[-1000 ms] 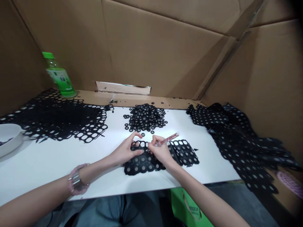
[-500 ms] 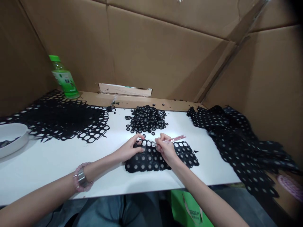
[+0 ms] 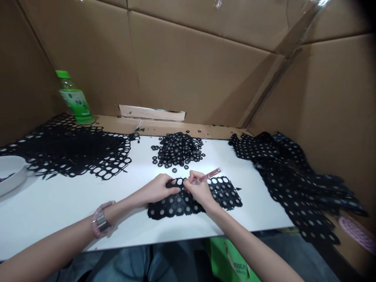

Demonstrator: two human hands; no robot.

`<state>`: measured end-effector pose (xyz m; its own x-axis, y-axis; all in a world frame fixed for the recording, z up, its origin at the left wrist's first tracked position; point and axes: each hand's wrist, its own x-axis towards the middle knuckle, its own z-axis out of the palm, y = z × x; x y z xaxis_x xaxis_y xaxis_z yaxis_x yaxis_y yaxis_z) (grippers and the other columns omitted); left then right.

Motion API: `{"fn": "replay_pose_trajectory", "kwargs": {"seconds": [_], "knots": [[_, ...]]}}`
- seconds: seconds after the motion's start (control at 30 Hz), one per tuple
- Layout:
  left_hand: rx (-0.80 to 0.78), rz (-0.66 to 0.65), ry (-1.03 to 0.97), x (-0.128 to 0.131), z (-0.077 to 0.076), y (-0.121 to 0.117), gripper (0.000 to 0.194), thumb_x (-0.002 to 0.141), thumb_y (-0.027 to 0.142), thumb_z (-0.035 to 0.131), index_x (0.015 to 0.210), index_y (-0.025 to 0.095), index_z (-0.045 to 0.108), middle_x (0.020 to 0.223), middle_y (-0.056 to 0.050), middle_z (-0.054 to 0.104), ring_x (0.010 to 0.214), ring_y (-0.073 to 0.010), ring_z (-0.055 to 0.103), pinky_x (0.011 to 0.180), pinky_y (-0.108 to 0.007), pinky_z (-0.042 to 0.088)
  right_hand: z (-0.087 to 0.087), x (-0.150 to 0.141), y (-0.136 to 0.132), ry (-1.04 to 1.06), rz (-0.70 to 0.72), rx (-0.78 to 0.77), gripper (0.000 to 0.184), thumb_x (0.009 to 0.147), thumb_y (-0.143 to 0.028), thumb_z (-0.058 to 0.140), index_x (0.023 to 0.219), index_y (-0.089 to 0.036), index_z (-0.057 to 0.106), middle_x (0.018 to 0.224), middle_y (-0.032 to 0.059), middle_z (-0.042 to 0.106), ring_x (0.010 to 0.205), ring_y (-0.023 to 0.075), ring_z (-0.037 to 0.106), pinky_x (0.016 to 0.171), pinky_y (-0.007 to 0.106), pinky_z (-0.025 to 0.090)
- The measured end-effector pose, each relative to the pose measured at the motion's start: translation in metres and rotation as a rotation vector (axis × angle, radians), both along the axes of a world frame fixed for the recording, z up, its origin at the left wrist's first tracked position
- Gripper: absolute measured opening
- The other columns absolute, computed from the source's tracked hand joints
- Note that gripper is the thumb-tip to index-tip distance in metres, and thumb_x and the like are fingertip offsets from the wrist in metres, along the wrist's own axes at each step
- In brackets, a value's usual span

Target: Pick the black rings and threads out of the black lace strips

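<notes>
A black rubber sheet (image 3: 169, 211) with rows of round rings lies on the white table in front of me. Along its far edge, several round holes stand open, white showing through. My left hand (image 3: 158, 188) pinches the sheet's far left edge between thumb and fingers. In my right hand (image 3: 200, 191) is a slim pen-like tool (image 3: 210, 174) with a clear and reddish handle, held like a pencil. Its tip is down at the sheet's top row, close to my left thumb, and my fingers hide it. Beyond the sheet sits a pile of loose black rings (image 3: 179, 149).
Black punched-out webbing (image 3: 108, 166) is heaped at left, near a white bowl (image 3: 14, 176) and a green drink bottle (image 3: 76, 103). More dotted black sheets (image 3: 282, 180) drape over the table's right edge. Cardboard walls (image 3: 199, 70) enclose the back and sides. A green bag (image 3: 219, 258) is below.
The right hand and tool went slightly right along the top row, then back left beside the left thumb. My left fingers have closed further on the sheet's edge. The view shifted slightly.
</notes>
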<state>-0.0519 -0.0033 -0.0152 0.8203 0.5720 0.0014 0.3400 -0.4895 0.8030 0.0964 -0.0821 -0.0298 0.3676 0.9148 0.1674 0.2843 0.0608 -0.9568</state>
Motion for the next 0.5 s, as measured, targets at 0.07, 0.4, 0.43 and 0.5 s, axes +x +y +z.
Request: {"fn": "replay_pose_trajectory", "kwargs": {"seconds": [0.07,0.4,0.43,0.5], "knots": [[-0.008,-0.009,0.021,0.0005,0.0008,-0.0016,0.027,0.072,0.037,0.051,0.057,0.016,0.043,0.055,0.004,0.041,0.056,-0.0123,0.038,0.053,-0.022,0.027,-0.0014,0.0012,0.0005,0.033,-0.01,0.004,0.023,0.062,-0.014,0.05,0.05,-0.021,0.032,0.04,-0.0081,0.04,0.038,0.009,0.04,0.041,0.021,0.027],[-0.064,0.02,0.018,0.0006,0.002,-0.0042,0.028,0.072,0.038,0.051,0.057,0.016,0.04,0.056,0.005,0.036,0.056,-0.011,0.034,0.051,-0.022,0.025,-0.0036,0.0035,0.0009,0.006,-0.023,0.003,0.023,0.061,-0.014,0.05,0.05,-0.022,0.031,0.042,-0.0077,0.038,0.04,0.0093,0.039,0.043,0.022,0.027],[-0.065,0.023,0.019,0.0006,0.0018,-0.0044,0.029,0.072,0.039,0.051,0.057,0.016,0.04,0.056,0.005,0.036,0.056,-0.011,0.034,0.051,-0.022,0.025,-0.0033,0.0033,0.0009,0.002,-0.023,0.0,0.023,0.061,-0.014,0.05,0.05,-0.022,0.031,0.042,-0.0077,0.037,0.041,0.0093,0.038,0.043,0.022,0.026],[-0.06,0.023,0.017,0.0008,0.0006,-0.0049,0.029,0.072,0.038,0.05,0.057,0.016,0.039,0.055,0.005,0.036,0.056,-0.0107,0.033,0.051,-0.022,0.025,-0.003,0.002,0.0007,-0.027,-0.019,0.001,0.023,0.062,-0.014,0.049,0.05,-0.022,0.031,0.043,-0.0075,0.035,0.042,0.0093,0.036,0.044,0.022,0.026]]}}
